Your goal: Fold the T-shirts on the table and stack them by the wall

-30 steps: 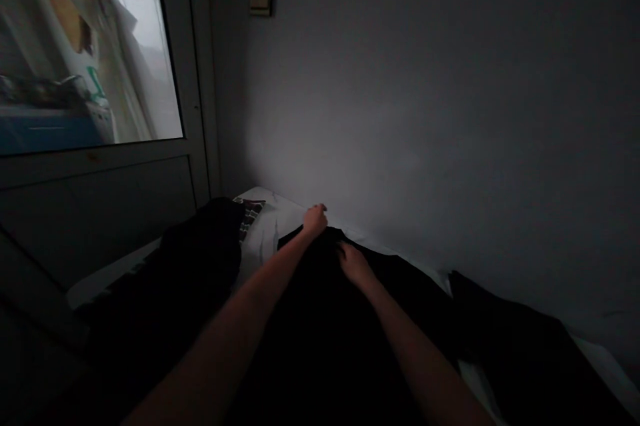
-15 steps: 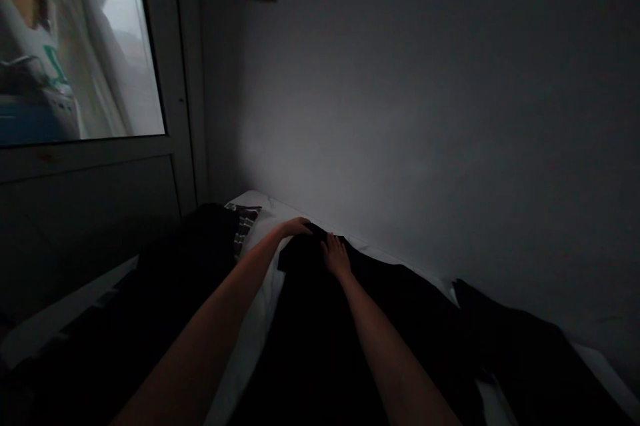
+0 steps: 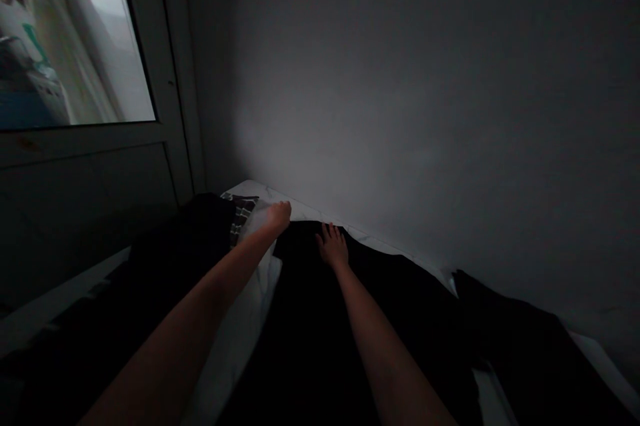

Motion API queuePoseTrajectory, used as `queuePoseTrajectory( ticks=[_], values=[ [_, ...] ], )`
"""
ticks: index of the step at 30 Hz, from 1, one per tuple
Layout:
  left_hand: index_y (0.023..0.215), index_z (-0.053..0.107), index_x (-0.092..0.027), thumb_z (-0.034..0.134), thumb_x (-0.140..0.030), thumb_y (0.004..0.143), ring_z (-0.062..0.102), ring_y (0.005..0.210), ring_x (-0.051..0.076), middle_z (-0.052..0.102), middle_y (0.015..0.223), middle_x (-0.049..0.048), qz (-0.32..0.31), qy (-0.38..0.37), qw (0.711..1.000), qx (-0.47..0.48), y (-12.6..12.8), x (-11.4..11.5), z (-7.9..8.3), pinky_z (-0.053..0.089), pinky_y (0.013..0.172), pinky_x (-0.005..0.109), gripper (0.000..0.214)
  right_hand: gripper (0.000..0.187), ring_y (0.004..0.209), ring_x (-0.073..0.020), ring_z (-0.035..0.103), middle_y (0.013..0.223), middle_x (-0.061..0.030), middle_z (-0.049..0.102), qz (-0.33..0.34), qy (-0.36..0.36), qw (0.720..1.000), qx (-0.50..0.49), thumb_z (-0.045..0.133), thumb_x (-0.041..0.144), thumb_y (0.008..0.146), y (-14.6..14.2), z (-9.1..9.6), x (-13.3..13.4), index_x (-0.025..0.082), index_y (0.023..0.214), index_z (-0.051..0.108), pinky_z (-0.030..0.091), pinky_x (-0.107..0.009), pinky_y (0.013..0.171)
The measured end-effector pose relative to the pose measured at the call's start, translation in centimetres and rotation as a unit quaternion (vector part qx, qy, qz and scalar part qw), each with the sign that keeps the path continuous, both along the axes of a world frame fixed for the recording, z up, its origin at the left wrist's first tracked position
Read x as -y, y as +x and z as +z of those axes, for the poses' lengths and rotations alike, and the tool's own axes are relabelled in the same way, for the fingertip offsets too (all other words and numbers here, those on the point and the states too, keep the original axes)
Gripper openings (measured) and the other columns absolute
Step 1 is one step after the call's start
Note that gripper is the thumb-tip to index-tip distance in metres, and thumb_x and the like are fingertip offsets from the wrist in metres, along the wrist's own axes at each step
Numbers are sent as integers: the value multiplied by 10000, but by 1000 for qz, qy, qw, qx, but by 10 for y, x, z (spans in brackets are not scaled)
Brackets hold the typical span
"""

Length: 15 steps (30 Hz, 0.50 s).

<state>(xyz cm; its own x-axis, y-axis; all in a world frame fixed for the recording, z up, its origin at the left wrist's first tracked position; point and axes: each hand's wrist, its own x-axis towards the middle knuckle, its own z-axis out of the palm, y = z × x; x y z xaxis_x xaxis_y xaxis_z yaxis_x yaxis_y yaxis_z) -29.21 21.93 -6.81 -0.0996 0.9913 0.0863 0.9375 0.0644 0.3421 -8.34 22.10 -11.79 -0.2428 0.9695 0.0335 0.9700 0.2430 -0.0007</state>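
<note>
A large black garment or cloth [image 3: 310,306] lies spread on a white surface, too dark for its kind to show. At its upper left corner is my left hand [image 3: 279,214], fingers curled closed; whatever they grip is hidden behind the hand. My right hand [image 3: 334,246] rests flat on the cloth near the far edge, fingers spread. A pale, see-through sheet or bag [image 3: 255,218] lies just left of my left hand, beside a dark checked cloth [image 3: 243,213].
More black cloth is heaped on the left [image 3: 185,259], and another black piece [image 3: 520,326] lies at the right. The white surface [image 3: 250,187] meets a grey wall [image 3: 400,113]. A door with a glass pane [image 3: 165,99] stands at the left.
My left hand has moved left along the cloth's far edge and its fingers have curled in. My right hand remains on the cloth, its fingers more spread. The view has tilted slightly down.
</note>
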Motion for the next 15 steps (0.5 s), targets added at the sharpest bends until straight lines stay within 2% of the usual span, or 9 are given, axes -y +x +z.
queuePoseTrajectory(
  ticks=[2, 3, 6, 7, 8, 9, 11, 13, 15],
  values=[
    [1292, 562, -90, 521, -182, 916, 494, 1290, 354, 540, 1362, 239, 5, 44, 999, -19, 12, 18, -2, 406, 1020, 451, 390, 639, 1520, -258, 176, 1660, -96, 177, -4, -2, 1000, 3, 218, 514, 1030, -1, -1, -1, 207, 1590, 236, 163, -443, 1205],
    [1335, 541, -119, 496, -195, 934, 443, 1346, 336, 496, 1433, 214, -21, 65, 997, -29, 18, 29, -5, 372, 1066, 447, 411, 639, 1519, -259, 179, 1660, -99, 180, -6, -1, 1000, 5, 217, 515, 1030, -1, -1, -1, 205, 1589, 241, 162, -445, 1204],
    [1405, 512, -279, 489, -302, 971, 375, 1424, 264, 433, 1545, 72, -200, 83, 974, -71, 26, 63, -22, 304, 1145, 414, 435, 633, 1514, -259, 194, 1655, -112, 197, -4, 6, 1000, 10, 217, 505, 1033, -2, -2, -1, 199, 1585, 253, 165, -445, 1199],
    [1419, 501, -322, 489, -340, 977, 375, 1430, 261, 426, 1556, 48, -249, 73, 962, -85, 25, 75, -29, 306, 1147, 425, 442, 627, 1512, -259, 200, 1654, -115, 202, -2, 8, 1000, 11, 220, 498, 1035, -2, -2, 0, 197, 1584, 257, 169, -444, 1197],
    [1432, 489, -346, 488, -369, 980, 379, 1431, 272, 421, 1562, 45, -268, 59, 957, -96, 22, 87, -35, 318, 1138, 450, 452, 620, 1509, -259, 208, 1652, -117, 208, 0, 11, 1000, 11, 225, 489, 1037, -2, -1, 2, 197, 1582, 264, 176, -445, 1194],
    [1441, 481, -353, 495, -392, 979, 383, 1429, 293, 419, 1563, 55, -252, 45, 961, -104, 16, 98, -39, 332, 1125, 478, 464, 614, 1505, -262, 222, 1648, -122, 219, 2, 14, 1000, 10, 234, 480, 1038, -2, 1, 3, 193, 1579, 275, 186, -449, 1191],
    [1437, 504, -308, 542, -427, 955, 387, 1418, 356, 419, 1558, 106, -168, 29, 978, -118, 3, 119, -39, 346, 1102, 528, 498, 601, 1489, -286, 263, 1632, -148, 256, 3, 19, 1000, 6, 265, 454, 1038, -2, 5, 6, 166, 1562, 316, 201, -482, 1182],
    [1356, 592, -219, 604, -451, 917, 433, 1370, 401, 476, 1499, 170, -95, 10, 987, -132, -9, 139, -31, 367, 1079, 536, 496, 579, 1470, -317, 293, 1598, -194, 318, 10, 25, 1000, 2, 312, 404, 1033, -5, 12, 9, 107, 1525, 377, 184, -521, 1181],
    [1223, 666, -146, 620, -463, 904, 534, 1263, 392, 587, 1352, 213, -66, -11, 989, -134, -15, 158, -20, 432, 1015, 492, 452, 531, 1456, -316, 310, 1551, -217, 394, 30, 34, 999, -6, 341, 330, 1023, -13, 20, 11, 67, 1476, 434, 145, -523, 1192]
  ],
)
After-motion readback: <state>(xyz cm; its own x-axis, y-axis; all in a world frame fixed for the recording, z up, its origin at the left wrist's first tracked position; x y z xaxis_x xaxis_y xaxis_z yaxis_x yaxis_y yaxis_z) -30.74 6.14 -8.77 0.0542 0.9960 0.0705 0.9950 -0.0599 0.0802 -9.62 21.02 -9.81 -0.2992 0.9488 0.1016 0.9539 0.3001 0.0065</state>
